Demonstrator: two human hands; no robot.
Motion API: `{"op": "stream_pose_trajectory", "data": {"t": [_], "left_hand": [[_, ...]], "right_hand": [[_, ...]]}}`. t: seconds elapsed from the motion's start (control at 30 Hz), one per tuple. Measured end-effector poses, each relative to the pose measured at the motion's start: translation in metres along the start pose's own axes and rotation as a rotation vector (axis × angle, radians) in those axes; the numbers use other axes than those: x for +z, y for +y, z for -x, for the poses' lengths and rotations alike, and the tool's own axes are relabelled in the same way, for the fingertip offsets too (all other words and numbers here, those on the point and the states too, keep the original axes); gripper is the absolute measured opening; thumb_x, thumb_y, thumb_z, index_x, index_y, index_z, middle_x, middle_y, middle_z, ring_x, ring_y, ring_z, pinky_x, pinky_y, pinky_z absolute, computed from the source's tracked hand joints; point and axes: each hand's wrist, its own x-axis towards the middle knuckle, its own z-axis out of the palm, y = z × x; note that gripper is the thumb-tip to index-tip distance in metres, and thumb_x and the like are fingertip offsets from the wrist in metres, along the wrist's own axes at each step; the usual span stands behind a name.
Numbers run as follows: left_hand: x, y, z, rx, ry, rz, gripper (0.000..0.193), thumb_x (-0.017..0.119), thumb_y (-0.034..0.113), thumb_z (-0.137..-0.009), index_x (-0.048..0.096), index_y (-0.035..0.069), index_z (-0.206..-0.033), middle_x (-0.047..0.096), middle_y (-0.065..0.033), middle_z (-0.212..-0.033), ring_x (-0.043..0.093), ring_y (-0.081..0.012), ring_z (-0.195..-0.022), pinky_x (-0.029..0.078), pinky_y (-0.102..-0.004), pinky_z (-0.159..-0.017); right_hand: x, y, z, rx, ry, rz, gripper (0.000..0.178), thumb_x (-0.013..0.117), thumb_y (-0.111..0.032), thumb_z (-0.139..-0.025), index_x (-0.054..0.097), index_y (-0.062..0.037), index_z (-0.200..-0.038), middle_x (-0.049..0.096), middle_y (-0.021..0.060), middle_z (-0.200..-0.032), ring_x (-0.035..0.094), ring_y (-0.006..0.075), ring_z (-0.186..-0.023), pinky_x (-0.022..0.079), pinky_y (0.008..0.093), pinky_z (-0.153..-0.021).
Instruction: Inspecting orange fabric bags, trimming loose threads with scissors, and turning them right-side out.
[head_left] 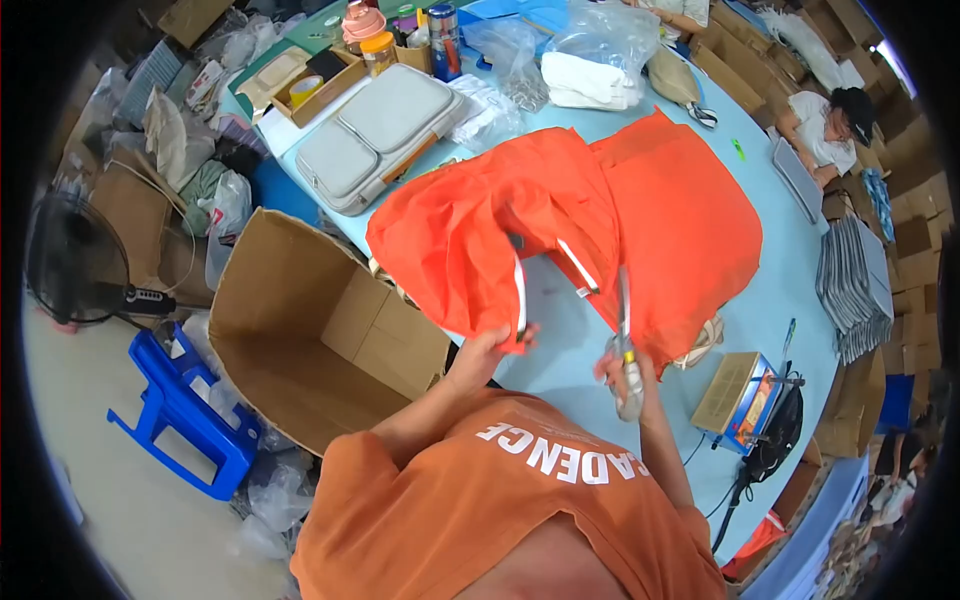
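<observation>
Bright orange-red fabric pieces, one a crumpled cloth (450, 225) with white-edged strips and one a flatter, fuller piece (690, 215), lie across the light blue table (570, 365). My left hand (482, 357) pinches the near edge of the crumpled cloth, beside the end of a white strip. In my right hand (649, 378) is a pair of scissors (630, 385) with grey handles and a yellow band at the pivot. Their blades point away from me, against the edge of the right-hand piece. Whether they are cutting cannot be told.
An open cardboard box (290, 340) stands left of the table, near a blue plastic stool (190, 420) and a fan (80, 260). A grey case (375, 135) lies at the back left. At right are a small box (735, 400) and stacked grey panels (855, 290). Another person (825, 130) sits far right.
</observation>
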Motion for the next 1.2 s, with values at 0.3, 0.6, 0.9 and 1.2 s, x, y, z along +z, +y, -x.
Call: {"op": "stream_pose_trajectory", "data": {"t": [0.3, 0.6, 0.9, 1.2], "left_hand": [[-0.139, -0.021, 0.062, -0.655, 0.244, -0.872, 0.018, 0.059, 0.007, -0.067, 0.059, 0.004, -0.084, 0.059, -0.0039, -0.078, 0.057, -0.0158, -0.071, 0.045, -0.0266, -0.062], [-0.183, 0.052, 0.039, -0.031, 0.436, 0.122, 0.06, 0.045, 0.05, -0.08, 0.042, 0.004, -0.119, 0.052, -0.0065, -0.113, 0.049, -0.0176, -0.103, 0.039, -0.0296, -0.085], [-0.224, 0.127, -0.05, -0.28, 0.897, -0.328, 0.069, 0.034, 0.068, -0.074, 0.056, 0.005, -0.094, 0.058, -0.0117, -0.08, 0.057, -0.0223, -0.066, 0.047, -0.0349, -0.06], [-0.205, 0.12, -0.028, -0.224, 0.99, -0.023, 0.046, 0.045, 0.047, -0.082, 0.053, 0.001, -0.083, 0.057, -0.0082, -0.085, 0.054, -0.0166, -0.071, 0.047, -0.0347, -0.059]], "right_hand": [[-0.005, 0.057, -0.11, -0.037, 0.681, -0.04, 0.005, 0.05, -0.006, -0.081, 0.046, -0.003, -0.083, 0.044, 0.0011, -0.066, 0.046, 0.0105, -0.055, 0.045, 0.0233, -0.047], [-0.055, 0.082, -0.037, -0.015, 0.578, 0.593, 0.01, 0.044, -0.009, -0.083, 0.046, 0.0004, -0.083, 0.049, 0.01, -0.07, 0.05, 0.0217, -0.06, 0.043, 0.0338, -0.053], [-0.007, -0.065, -0.11, -0.035, 0.741, 0.79, 0.033, 0.057, -0.018, -0.077, 0.05, -0.0038, -0.106, 0.057, 0.0115, -0.08, 0.056, 0.0223, -0.073, 0.044, 0.0306, -0.062], [0.067, -0.097, -0.326, -0.356, 0.3, 1.05, 0.025, 0.048, -0.016, -0.078, 0.048, -0.0011, -0.098, 0.055, 0.0205, -0.093, 0.052, 0.0378, -0.085, 0.042, 0.0436, -0.07]]}}
